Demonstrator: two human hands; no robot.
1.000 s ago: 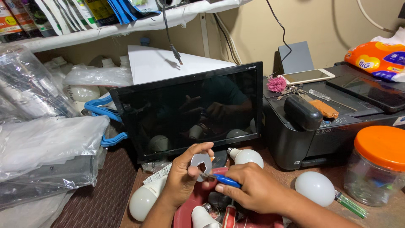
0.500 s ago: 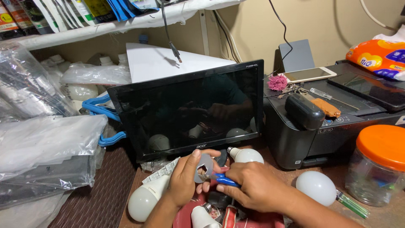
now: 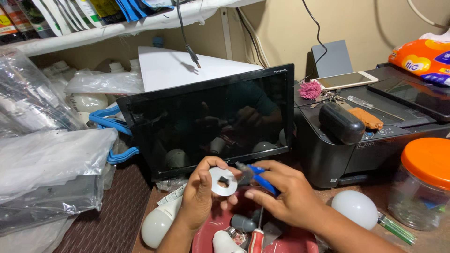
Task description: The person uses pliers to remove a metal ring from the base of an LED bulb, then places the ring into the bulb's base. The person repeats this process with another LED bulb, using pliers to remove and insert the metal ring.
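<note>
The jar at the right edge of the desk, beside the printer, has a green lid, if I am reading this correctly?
Not quite: the head view shows the clear jar beside the black printer with an orange lid, not a green one.

The disc (image 3: 223, 181) was white, the pliers' (image 3: 258, 176) grips blue, the bowl (image 3: 211, 239) red, the jar's lid (image 3: 429, 161) orange.

A dark monitor (image 3: 211, 122) leans beside a black printer (image 3: 370, 140) and an orange-lidded jar (image 3: 424, 182).
</note>
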